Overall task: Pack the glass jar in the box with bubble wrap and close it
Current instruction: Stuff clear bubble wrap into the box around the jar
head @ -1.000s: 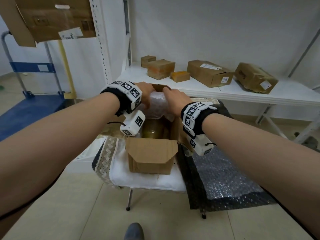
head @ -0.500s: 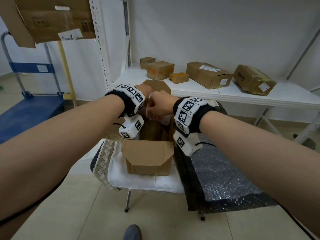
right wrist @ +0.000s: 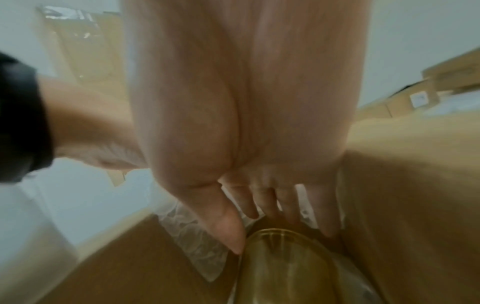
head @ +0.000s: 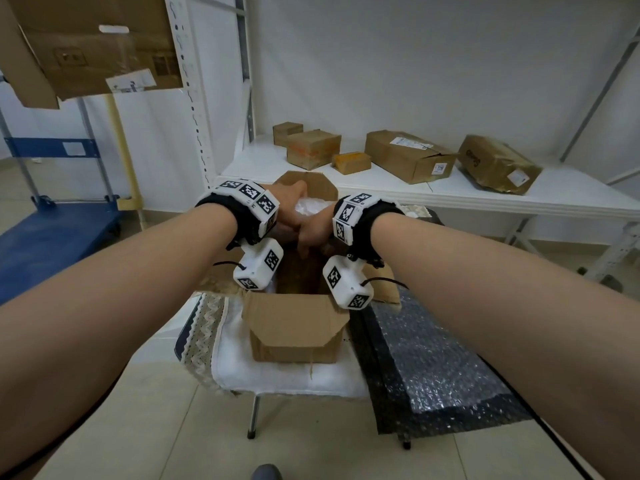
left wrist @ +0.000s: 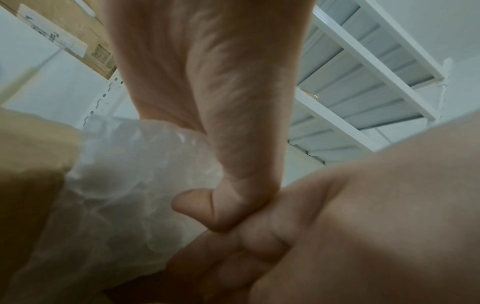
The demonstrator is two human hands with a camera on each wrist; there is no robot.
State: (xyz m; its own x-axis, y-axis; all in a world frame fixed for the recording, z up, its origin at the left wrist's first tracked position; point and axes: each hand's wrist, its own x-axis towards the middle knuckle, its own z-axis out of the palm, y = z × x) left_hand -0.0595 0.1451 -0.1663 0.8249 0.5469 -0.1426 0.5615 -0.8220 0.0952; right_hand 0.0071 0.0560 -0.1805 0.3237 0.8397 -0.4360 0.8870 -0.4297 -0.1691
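An open cardboard box [head: 294, 327] stands on a cloth-covered stool. Inside it is the yellowish glass jar [right wrist: 285, 267], which my arms hide in the head view. White bubble wrap [head: 311, 205] [left wrist: 124, 174] bulges up at the box's far side. My left hand [head: 289, 206] [left wrist: 207, 144] grips that wrap, thumb folded against it, above the far flap. My right hand [head: 311, 233] [right wrist: 272, 205] reaches down into the box with straight fingers. Its fingertips are at the jar's rim, beside more bubble wrap [right wrist: 192, 232]. The two hands touch.
A spare bubble wrap sheet [head: 433, 358] lies on a black mat right of the box. Behind it, a white shelf [head: 519, 199] carries several cardboard parcels. A blue cart [head: 52, 233] stands at the left. The stool's white cloth [head: 277, 375] hangs over its front.
My hands have come together over the box's far side. The left one has bunched the wrap upward, and the right one has dipped fingers-first into the box.
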